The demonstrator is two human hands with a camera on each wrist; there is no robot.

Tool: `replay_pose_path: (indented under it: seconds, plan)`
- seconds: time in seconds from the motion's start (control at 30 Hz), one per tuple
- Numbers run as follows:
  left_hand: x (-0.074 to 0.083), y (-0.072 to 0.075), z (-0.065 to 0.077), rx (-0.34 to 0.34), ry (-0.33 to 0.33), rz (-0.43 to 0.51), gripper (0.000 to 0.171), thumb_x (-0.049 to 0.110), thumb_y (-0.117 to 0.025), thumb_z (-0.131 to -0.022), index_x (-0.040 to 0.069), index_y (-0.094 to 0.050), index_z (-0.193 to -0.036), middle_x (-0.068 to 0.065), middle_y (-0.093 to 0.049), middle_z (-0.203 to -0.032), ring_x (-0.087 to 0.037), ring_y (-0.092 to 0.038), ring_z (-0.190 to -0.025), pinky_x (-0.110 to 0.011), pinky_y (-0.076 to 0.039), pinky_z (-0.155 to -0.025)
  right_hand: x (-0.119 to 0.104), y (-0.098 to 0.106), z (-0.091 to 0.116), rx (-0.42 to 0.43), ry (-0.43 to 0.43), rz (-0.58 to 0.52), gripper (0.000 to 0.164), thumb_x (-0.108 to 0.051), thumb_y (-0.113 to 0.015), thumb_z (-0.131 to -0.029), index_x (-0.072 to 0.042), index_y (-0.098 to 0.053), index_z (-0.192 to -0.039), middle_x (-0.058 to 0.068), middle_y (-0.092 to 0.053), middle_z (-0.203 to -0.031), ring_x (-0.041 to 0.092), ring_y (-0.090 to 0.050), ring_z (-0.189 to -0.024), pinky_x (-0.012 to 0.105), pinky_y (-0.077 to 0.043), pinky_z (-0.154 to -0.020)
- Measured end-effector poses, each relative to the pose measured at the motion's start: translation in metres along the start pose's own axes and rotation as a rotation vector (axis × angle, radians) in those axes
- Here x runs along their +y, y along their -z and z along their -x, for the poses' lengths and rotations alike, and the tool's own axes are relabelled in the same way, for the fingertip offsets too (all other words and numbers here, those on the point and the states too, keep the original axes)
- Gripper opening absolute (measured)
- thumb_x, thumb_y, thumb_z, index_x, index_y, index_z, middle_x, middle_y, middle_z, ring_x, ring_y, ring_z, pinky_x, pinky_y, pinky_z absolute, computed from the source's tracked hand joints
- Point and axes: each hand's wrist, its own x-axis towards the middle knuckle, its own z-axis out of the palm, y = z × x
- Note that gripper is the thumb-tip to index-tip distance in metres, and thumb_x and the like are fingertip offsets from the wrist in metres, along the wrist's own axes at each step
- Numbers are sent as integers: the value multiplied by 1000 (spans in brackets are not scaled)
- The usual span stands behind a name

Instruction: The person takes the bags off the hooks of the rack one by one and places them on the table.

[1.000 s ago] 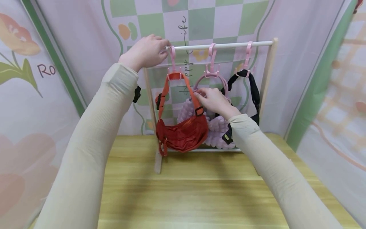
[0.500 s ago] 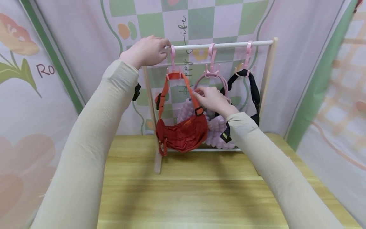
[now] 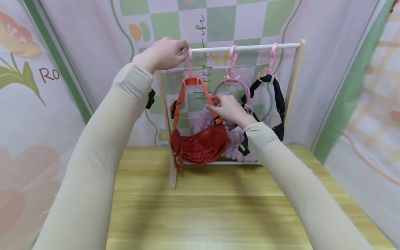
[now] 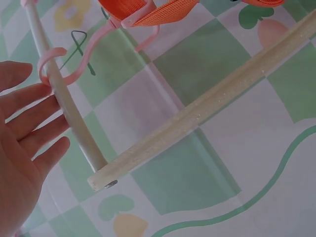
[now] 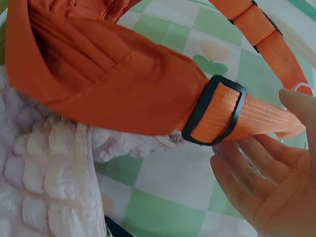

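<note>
A red waist bag (image 3: pixel 201 146) hangs by its orange strap (image 3: pixel 208 95) from a pink hook hanger (image 3: pixel 190 62) at the rack's left end. My left hand (image 3: pixel 164 53) is at that end. In the left wrist view its fingers are extended, touching the white rod (image 4: pixel 74 113) beside the hanger's curl, with the thumb apart. My right hand (image 3: pixel 228 107) is at the strap's right side. In the right wrist view the strap runs between the thumb and loosely extended fingers (image 5: pixel 242 158), above a black buckle (image 5: pixel 215 109).
Behind the red bag, a fluffy lilac bag (image 3: pixel 237 139) hangs by its ring handle from the middle hanger (image 3: pixel 232 66). A black bag strap (image 3: pixel 279 99) hangs at the right. The wooden rack (image 3: pixel 295 76) stands on a wood-grain table (image 3: pixel 203 215) between patterned curtains.
My right hand has shifted slightly left, its thumb now across the orange strap. The left hand stays at the rod's end with little movement. The bags hang much as before.
</note>
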Motion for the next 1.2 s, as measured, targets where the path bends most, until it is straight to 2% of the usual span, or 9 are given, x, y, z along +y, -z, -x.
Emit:
replay_pose_path:
  seconds: [0.3, 0.5, 0.87, 1.07, 1.2]
  plan:
    - [4, 3, 0, -17, 20, 14, 42, 29, -32, -101, 6, -52, -130, -13, -59, -125, -24, -54, -103, -40, -43, -95, -1, -6, -4, 49, -12, -70, 45, -41, -58, -93, -8, -58, -125, 11, -65, -113, 24, -63, -97, 40, -52, -81]
    - [5, 4, 0, -19, 23, 12, 41, 29, -33, -101, 5, -53, -128, -13, -60, -122, -24, -53, -100, -39, -43, -94, -3, -5, -6, 66, -30, -124, 41, -38, -56, -94, -8, -60, -122, 11, -67, -110, 23, -63, -97, 39, -52, -79]
    - [5, 5, -1, -28, 22, 6, 41, 29, -33, -100, 6, -54, -127, -13, -60, -120, -25, -53, -99, -40, -43, -93, -7, 3, -3, 49, -73, -178, 45, -43, -53, -95, -10, -59, -125, 12, -63, -120, 26, -60, -106, 41, -51, -84]
    - [4, 4, 1, -32, 23, 7, 40, 30, -34, -101, 6, -54, -126, -13, -59, -119, -25, -52, -98, -40, -42, -93, -5, 5, -2, 42, -83, -197, 50, -44, -51, -94, -8, -57, -129, 15, -60, -126, 28, -56, -115, 43, -47, -92]
    - [4, 4, 1, -34, 23, 9, 40, 30, -34, -101, 5, -54, -126, -13, -59, -118, -24, -50, -96, -40, -41, -91, -7, 7, -1, 39, -103, -226, 48, -45, -50, -95, -9, -59, -126, 13, -61, -125, 26, -56, -114, 42, -47, -92]
